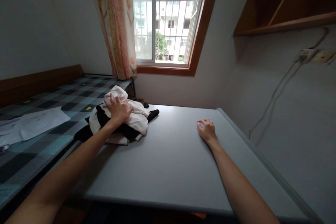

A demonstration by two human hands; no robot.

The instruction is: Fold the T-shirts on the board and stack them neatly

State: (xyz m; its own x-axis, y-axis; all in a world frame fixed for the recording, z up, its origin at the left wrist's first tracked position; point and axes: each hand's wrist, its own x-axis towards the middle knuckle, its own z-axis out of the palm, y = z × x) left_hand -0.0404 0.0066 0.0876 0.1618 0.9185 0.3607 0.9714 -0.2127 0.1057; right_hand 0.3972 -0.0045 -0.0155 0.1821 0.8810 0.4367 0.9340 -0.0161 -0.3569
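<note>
One bed [68, 92], dark check: left of the fingers of the left hand [119, 110].
One bench [168, 168], pale grey: below both sets of fingers.
One clothes pile [138, 122], white and black, crumpled: on the bench, directly under the left fingers, which lie spread against its white cloth.
Papers [42, 122], white: on the bed, well left of those fingers.
Right hand [207, 130]: fingers loosely curled, empty, right of the pile.

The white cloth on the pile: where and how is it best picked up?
Probably by its bunched crown, from above: that part of the white cloth stands highest, and its loose folds look easy to gather. The left hand rests there; lower down, black cloth is mixed in.
</note>
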